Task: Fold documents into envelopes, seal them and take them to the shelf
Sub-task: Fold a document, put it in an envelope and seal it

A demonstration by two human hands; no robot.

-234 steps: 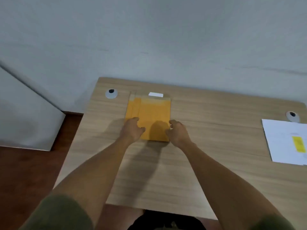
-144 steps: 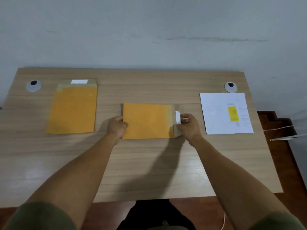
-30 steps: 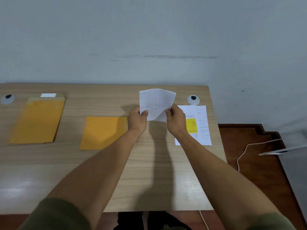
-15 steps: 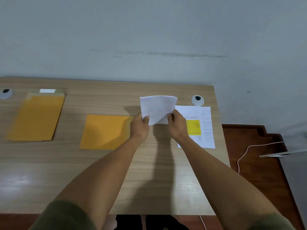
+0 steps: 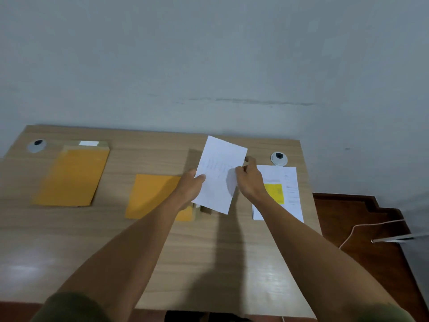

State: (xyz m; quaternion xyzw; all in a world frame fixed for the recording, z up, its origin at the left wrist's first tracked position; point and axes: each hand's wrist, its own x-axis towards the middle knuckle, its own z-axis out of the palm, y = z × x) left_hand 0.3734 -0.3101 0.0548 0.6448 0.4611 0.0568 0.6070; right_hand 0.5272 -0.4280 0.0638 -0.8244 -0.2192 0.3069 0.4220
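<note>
- Since half a second ago the folded white sheet [image 5: 218, 175] has turned from lying wide between the hands to standing tall and tilted, its top corner leaning toward 1 o'clock.
- Left hand [image 5: 189, 190] pinches the sheet's left edge at about 9 o'clock of the paper, thumb on the near face.
- Right hand [image 5: 249, 182] grips the right edge at about 3 o'clock, thumb on the near face and fingers curled behind; both hands are closed on the paper.
- That sheet is held up off the counter [image 5: 209, 263], between the two hands, and faint print shows through it.
- An orange envelope [image 5: 152, 196] lies flat on the counter at 8 o'clock of the sheet, its right end hidden under the left hand and wrist.
- A second orange envelope [image 5: 74, 175], flap open with a white strip [image 5: 88, 143] on it, lies well apart at 9 o'clock.
- White printed papers with a yellow block [image 5: 282, 191] lie flat at 4 o'clock of the sheet, partly under the right forearm.
- Two round cable grommets [image 5: 278, 158] sit near the counter's far corners.
</note>
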